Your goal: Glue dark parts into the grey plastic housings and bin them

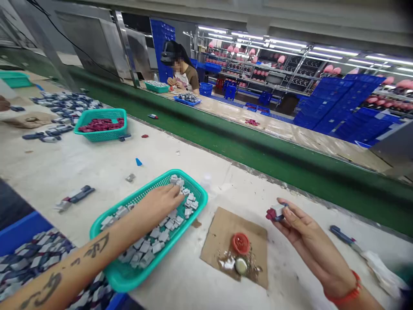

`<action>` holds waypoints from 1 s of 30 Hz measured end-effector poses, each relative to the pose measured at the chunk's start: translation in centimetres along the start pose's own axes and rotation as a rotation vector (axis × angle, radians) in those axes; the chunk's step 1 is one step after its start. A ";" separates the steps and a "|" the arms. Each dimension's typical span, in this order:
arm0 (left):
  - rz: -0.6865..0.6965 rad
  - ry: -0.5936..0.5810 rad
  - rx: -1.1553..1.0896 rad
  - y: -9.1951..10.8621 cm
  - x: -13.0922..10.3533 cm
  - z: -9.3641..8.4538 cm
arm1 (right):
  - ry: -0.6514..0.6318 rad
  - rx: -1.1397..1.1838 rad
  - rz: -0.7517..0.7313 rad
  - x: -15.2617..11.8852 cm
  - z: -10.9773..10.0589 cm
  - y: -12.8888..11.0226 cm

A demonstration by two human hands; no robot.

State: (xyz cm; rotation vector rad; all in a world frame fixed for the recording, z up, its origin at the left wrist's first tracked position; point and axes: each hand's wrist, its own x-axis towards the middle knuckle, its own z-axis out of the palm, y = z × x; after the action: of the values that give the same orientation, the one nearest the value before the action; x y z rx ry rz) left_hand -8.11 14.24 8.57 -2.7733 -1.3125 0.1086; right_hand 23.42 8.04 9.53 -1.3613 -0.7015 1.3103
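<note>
At the lower left, nearest, a blue crate [24, 228] holds a heap of grey-and-navy parts [37, 256]. Just beyond it on the table [180, 280] sits a teal basket [121, 277] of pale grey pieces [145, 255]. The left hand [166, 198] reaches over it, fingers bent down among the pieces at its far end; whether they grip one, I cannot tell. To the right, the fingers of the right hand [301, 228] pinch a small assembled part [277, 211], grey and navy with a maroon end, above the table. Between basket and right hand lies cardboard [216, 239] bearing a red dish [241, 243]. Farther off stands another teal basket [100, 136] of maroon pieces [101, 125], then a green belt [206, 133], and beyond that a seated co-worker [192, 79].
</note>
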 end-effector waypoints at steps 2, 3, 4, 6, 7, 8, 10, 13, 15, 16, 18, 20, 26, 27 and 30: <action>0.038 0.017 0.010 0.2 -0.1 0.0 | 0.013 0.038 0.029 -2.2 -0.3 1.4; 0.045 0.027 0.011 0.3 -0.3 0.0 | 0.022 0.023 0.007 -3.0 -0.5 2.1; 0.043 0.041 0.007 0.3 -0.4 0.1 | 0.036 -0.014 -0.039 -3.8 -0.8 2.9; 0.014 0.082 -0.017 0.2 -1.1 0.2 | 0.089 -0.157 -0.188 -5.1 -1.3 4.5; -0.010 0.112 -0.039 0.2 -1.5 0.4 | 0.127 -0.256 -0.293 -5.6 -1.6 5.3; -0.045 0.151 -0.070 0.1 -2.1 0.5 | 0.156 -0.370 -0.414 -6.1 -1.8 6.0; -0.132 0.253 -0.157 0.4 -3.5 0.6 | 0.159 -0.601 -0.674 -6.8 -2.1 7.3; -0.258 0.438 -0.358 2.2 -6.3 0.6 | 0.057 -0.833 -0.957 -7.2 -1.9 8.5; -0.343 0.524 -0.708 4.5 -8.3 0.5 | -0.012 -0.907 -1.035 -7.1 -1.5 8.9; -0.402 0.544 -0.955 5.8 -9.2 0.5 | -0.036 -0.930 -1.051 -6.9 -1.3 9.1; -0.552 0.527 -1.482 8.8 -10.5 0.8 | -0.075 -0.956 -1.060 -6.6 -0.9 9.2; -0.668 0.482 -1.884 11.7 -11.2 1.2 | -0.093 -0.967 -1.060 -6.4 -0.7 9.4; -0.779 0.380 -2.370 16.7 -10.6 3.5 | -0.127 -0.995 -1.088 -6.1 -0.4 9.5; -0.787 0.358 -2.396 17.0 -10.5 3.8 | -0.133 -1.002 -1.089 -6.0 -0.4 9.5; -0.810 0.307 -2.381 17.8 -10.5 4.4 | -0.142 -1.019 -1.087 -5.9 -0.2 9.5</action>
State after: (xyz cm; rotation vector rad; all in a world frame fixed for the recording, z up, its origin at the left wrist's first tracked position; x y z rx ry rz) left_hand -1.48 -4.97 2.85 0.3859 0.9455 1.0707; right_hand 19.95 0.12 2.44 -1.2380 -2.0106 0.1011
